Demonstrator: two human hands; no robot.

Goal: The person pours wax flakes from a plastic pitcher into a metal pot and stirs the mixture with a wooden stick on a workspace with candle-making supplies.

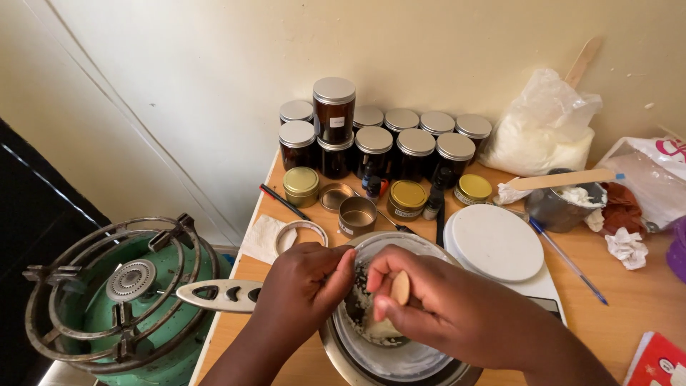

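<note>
My right hand (436, 304) grips a flat wooden stick (400, 287) and holds it down inside a steel pot (400, 368) coated with white waxy residue. My left hand (304, 289) rests on the pot's left rim, fingers curled at the edge; what it holds is hidden. The pot's long pale handle (218, 295) points left toward a burner. The pot sits at the near edge of a wooden table (629, 314).
A green gas burner (125, 300) stands left of the table. Several dark jars with silver lids (375, 139) line the wall, small tins (356, 214) in front. A white scale (496, 243), a metal cup with a stick (561, 200), a bag of white flakes (543, 129) and pens lie right.
</note>
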